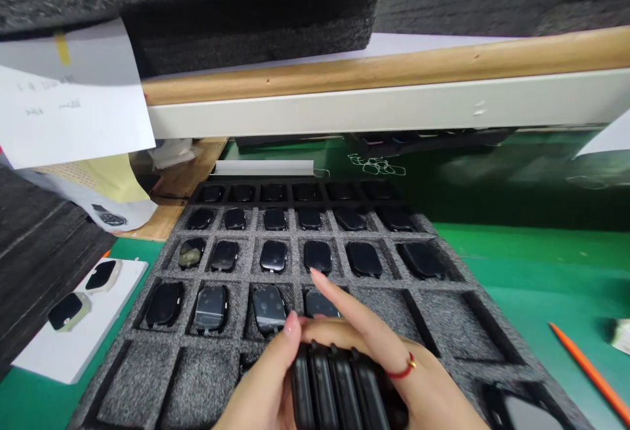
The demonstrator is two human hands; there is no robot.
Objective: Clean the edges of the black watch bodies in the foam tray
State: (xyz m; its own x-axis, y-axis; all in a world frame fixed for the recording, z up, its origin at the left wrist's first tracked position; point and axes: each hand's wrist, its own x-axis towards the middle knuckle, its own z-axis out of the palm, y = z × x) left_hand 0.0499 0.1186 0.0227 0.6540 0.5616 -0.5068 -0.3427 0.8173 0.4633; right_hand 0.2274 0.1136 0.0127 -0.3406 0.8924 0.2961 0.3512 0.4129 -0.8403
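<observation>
A row of several black smartwatch bodies (339, 387), pressed side by side on edge, sits between my two hands over the near part of a grey foam tray (236, 344). My left hand (266, 381) grips the stack from the left, its thumb pointing up. My right hand (388, 351) wraps over the top and right side, one finger stretched out toward a watch body (317, 257) in the tray; a red ring is on it. Behind the hands another watch body (319, 303) is partly hidden. Watch bodies fill the tray's far rows; some nearer compartments are bare.
A white board (73, 344) with two pale-cased watches lies at the left. An orange pen-like stick (590, 364) rests on the green table (516, 266) at right. A white-edged shelf (394, 103) crosses low above the tray's far end. Paper (73, 108) hangs at left.
</observation>
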